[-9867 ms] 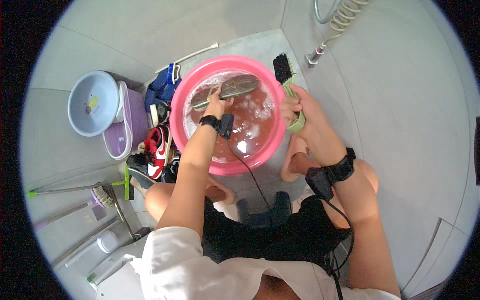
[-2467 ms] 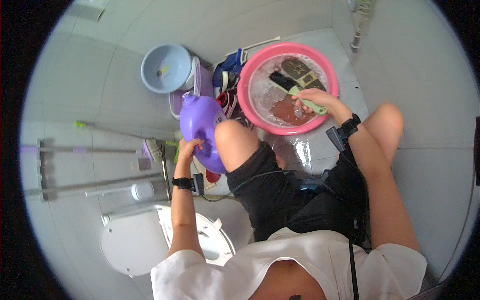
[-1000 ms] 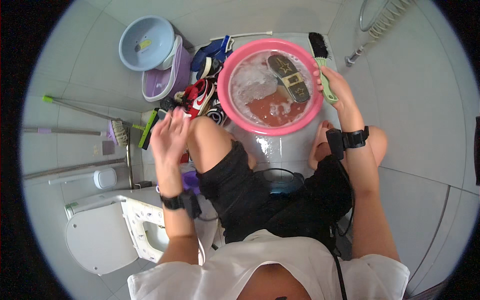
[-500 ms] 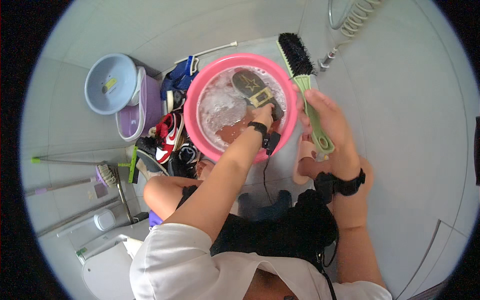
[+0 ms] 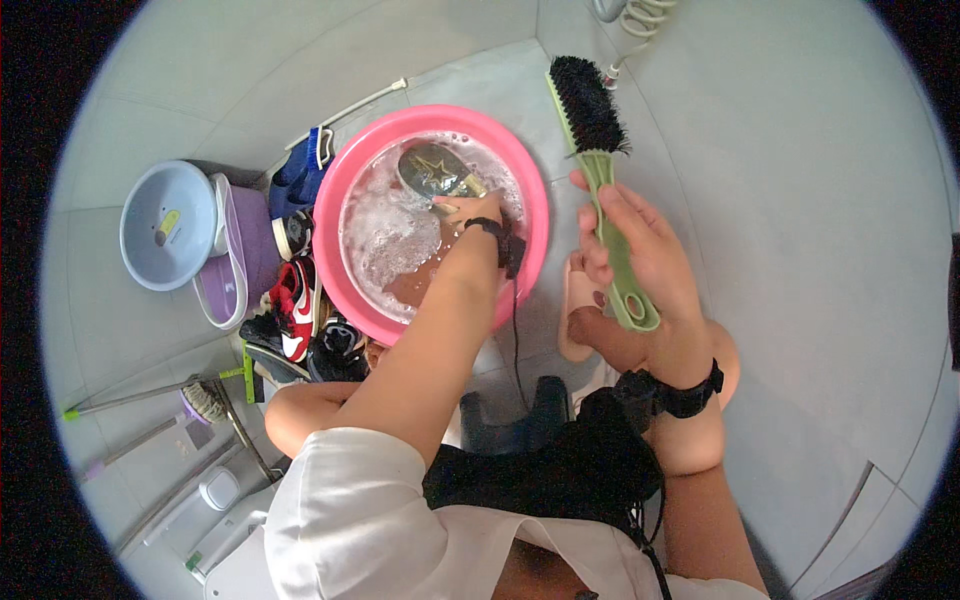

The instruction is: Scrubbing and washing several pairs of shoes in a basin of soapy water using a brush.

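Observation:
A pink basin (image 5: pixel 330 245) holds foamy, brownish water. In it lies a dark slipper (image 5: pixel 425 170) with a gold star and a gold buckle, its toe pointing up and to the left, water washing over it. My left hand (image 5: pixel 476 208) grips the slipper near the buckle, with the fingertips partly hidden by the hand and water. To the right of the basin, my right hand (image 5: pixel 645 250) is closed around the green handle of a scrub brush (image 5: pixel 590 105). The brush's black bristles are raised in the air, apart from the slipper.
Several shoes (image 5: pixel 297 310) crowd the basin's left side, with blue sandals (image 5: pixel 295 185) farther back. Beyond them stand a purple bucket (image 5: pixel 255 240) and a light blue bowl (image 5: pixel 150 250). Brooms and mops (image 5: pixel 205 400) lean at left. A hose (image 5: pixel 645 20) hangs at the back wall.
The slipper has sunk lower, and water now runs over its surface. My left hand has gone down with it. The brush stays raised in my right hand. The whole view has shifted slightly.

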Available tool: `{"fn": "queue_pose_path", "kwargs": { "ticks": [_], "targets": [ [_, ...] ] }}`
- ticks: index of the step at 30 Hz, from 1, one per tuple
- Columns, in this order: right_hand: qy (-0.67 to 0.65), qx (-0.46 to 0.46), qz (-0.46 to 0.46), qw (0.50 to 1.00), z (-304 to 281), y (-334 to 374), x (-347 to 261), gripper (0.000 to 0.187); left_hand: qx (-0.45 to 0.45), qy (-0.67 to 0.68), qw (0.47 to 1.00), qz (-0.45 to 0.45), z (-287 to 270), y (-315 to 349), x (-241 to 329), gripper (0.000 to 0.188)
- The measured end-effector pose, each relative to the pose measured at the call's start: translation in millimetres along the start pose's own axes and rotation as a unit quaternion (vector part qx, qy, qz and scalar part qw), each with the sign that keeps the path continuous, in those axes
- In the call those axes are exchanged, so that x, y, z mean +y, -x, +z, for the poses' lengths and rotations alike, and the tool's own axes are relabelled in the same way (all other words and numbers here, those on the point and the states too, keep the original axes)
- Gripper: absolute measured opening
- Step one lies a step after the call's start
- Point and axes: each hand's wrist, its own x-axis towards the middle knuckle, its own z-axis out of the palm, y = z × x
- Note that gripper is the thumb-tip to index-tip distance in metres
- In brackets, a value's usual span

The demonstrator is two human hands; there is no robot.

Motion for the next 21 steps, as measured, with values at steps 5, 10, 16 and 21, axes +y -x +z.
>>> {"fn": "queue_pose_path", "kwargs": {
  "ticks": [5, 10, 16, 21],
  "targets": [
    [0.017, -0.033, -0.006, 0.999, 4, -2, 3, 0.036, -0.084, 0.108, 0.989, 0.053, -25, -28, -27, 0.128],
    [-0.034, -0.114, -0.030, 0.992, 8, -16, 14, 0.020, -0.320, 0.326, 0.885, 0.091, -76, -51, -55, 0.115],
    [-0.043, -0.148, -0.021, 0.988, 13, -21, 27, 0.018, -0.285, 0.233, 0.914, 0.172, -164, 16, -65, 0.112],
    [-0.008, -0.140, -0.008, 0.990, 27, -33, 39, 0.019, -0.292, 0.198, 0.928, 0.121, -239, 40, -85, 0.071]
  ]
}}
